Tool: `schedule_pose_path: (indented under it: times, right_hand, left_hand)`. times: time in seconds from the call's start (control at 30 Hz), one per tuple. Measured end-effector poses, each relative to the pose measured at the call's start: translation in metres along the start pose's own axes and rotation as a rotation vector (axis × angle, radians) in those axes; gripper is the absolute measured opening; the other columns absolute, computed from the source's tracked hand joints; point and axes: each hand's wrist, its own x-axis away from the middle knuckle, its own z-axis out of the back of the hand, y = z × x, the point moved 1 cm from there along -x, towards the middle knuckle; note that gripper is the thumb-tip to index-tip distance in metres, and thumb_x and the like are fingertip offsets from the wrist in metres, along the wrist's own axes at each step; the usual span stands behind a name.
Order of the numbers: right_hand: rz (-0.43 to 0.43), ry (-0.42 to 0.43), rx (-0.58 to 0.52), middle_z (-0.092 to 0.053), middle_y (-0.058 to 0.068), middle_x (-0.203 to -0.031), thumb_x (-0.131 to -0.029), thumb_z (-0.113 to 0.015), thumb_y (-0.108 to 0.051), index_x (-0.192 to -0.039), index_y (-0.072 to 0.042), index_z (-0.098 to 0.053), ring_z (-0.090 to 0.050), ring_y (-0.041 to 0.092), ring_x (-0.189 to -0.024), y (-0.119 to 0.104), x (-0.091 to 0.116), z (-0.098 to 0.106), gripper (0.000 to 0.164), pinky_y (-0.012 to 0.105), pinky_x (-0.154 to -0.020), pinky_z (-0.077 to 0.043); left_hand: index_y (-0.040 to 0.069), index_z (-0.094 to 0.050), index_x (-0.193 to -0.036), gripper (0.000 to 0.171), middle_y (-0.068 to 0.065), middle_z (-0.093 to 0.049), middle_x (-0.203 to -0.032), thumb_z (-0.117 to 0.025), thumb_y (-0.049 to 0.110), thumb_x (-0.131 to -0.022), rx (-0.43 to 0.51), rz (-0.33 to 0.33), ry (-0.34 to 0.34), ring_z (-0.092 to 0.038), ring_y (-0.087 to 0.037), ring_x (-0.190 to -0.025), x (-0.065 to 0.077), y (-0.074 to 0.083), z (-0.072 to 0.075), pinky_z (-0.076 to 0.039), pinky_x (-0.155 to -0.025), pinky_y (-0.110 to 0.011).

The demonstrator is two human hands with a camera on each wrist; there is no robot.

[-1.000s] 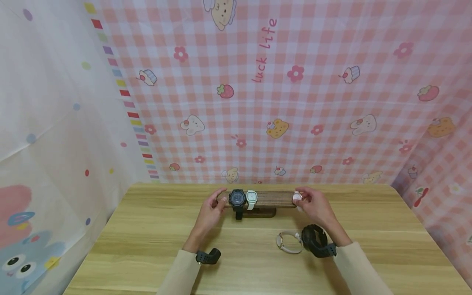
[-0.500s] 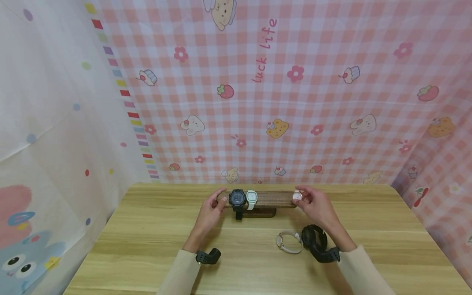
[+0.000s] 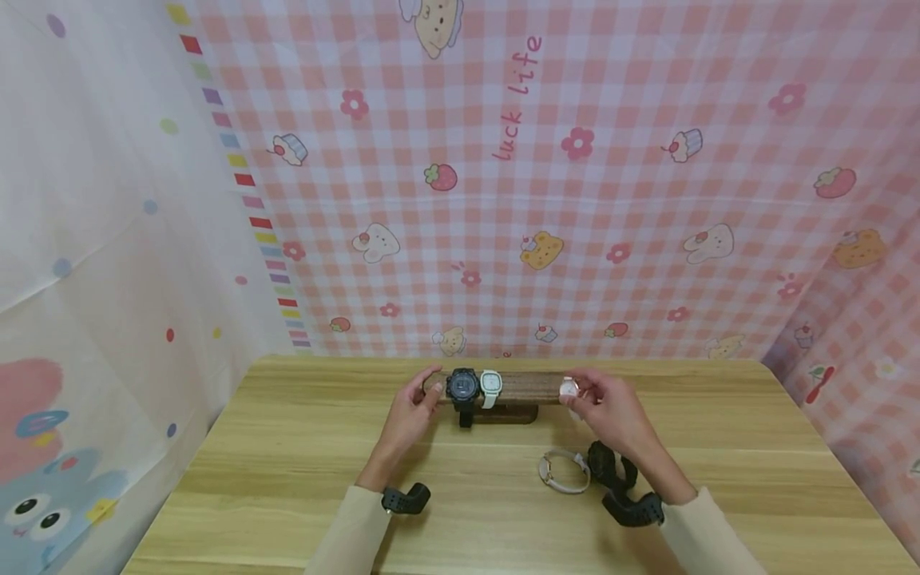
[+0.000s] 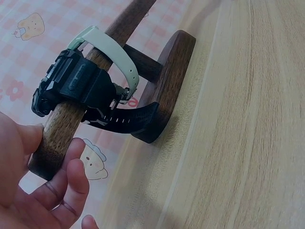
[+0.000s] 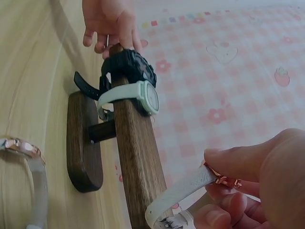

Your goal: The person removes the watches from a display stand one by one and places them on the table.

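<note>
L hand has a firm hold on the L end of the bar of a dark wood stand, thumb on one side, fingers on the other. R hand pinches the white watch by its case btwn thumb & fingers. Loc. of white watch: at R end of bar, face up. Strap appears closed in a loop; whether it goes fully round the bar or only lies against it, can't confirm from here.

Also on bar: black watch nearest L hand, strap tail hanging loose; mint watch just beside it. On table, nr R forearm: pale-strap watch & second black watch, close together.

Handling recs. (my judgement): L hand should brace the bar, as a push from the R end could rock or shift the stand. R hand best holds the case, not the strap, & moves in line w/ the bar. Loop should sit square; if tilted, it may snag on the bar's corners. Leave a gap to mint watch. Force inadvisable.
</note>
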Motion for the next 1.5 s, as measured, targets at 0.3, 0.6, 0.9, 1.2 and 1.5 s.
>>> schedule_pose_path:
  times: [0.3, 0.6, 0.9, 1.2, 1.5]
  right_hand:
    - [0.048, -0.027, -0.024, -0.064, 0.003, -0.077, -0.085, -0.074, -0.001, -0.120, 0.005, -0.066, -0.053, 0.007, -0.061, -0.006, 0.007, -0.011, 0.036, 0.022, -0.048, -0.043]
    - [0.071, -0.090, -0.035, -0.064, 0.000, -0.076, -0.083, -0.077, -0.001, -0.116, 0.006, -0.068, -0.053, 0.004, -0.062, -0.014, 0.015, -0.031, 0.035, 0.021, -0.051, -0.045]
    - [0.072, -0.137, -0.038, -0.065, -0.002, -0.076, -0.084, -0.077, -0.006, -0.116, 0.006, -0.069, -0.053, 0.002, -0.062, -0.015, 0.020, -0.050, 0.035, 0.021, -0.055, -0.047]
    - [0.095, -0.204, -0.026, -0.064, -0.002, -0.077, -0.083, -0.076, -0.002, -0.113, 0.009, -0.068, -0.050, 0.001, -0.062, -0.010, 0.023, -0.071, 0.033, 0.019, -0.054, -0.045]
    - [0.107, -0.256, -0.039, -0.062, -0.002, -0.072, -0.082, -0.076, 0.000, -0.112, 0.012, -0.067, -0.050, 0.000, -0.061, -0.009, 0.029, -0.084, 0.034, 0.020, -0.052, -0.045]
  left_hand:
    - [0.011, -0.054, -0.142, 0.041, -0.013, -0.056, -0.077, -0.057, 0.017, -0.102, -0.002, 0.004, -0.003, -0.059, -0.025, -0.074, -0.001, -0.002, 0.000, -0.056, -0.073, -0.041]
    - [0.013, -0.054, -0.142, 0.041, -0.010, -0.054, -0.075, -0.057, 0.017, -0.102, -0.016, 0.005, -0.001, -0.059, -0.031, -0.074, 0.000, -0.002, 0.001, -0.054, -0.068, -0.032]
    - [0.013, -0.054, -0.142, 0.040, -0.019, -0.058, -0.080, -0.056, 0.016, -0.102, -0.012, 0.010, -0.005, -0.064, -0.040, -0.086, 0.000, -0.003, 0.001, -0.056, -0.075, -0.043]
    - [0.011, -0.054, -0.142, 0.040, -0.022, -0.061, -0.085, -0.055, 0.015, -0.102, -0.010, 0.000, -0.006, -0.065, -0.037, -0.086, -0.001, -0.003, 0.001, -0.056, -0.073, -0.040]
    - [0.003, -0.051, -0.143, 0.041, -0.023, -0.059, -0.083, -0.053, 0.008, -0.102, 0.002, 0.013, -0.020, -0.061, -0.018, -0.075, 0.004, 0.011, 0.001, -0.054, -0.082, -0.056]
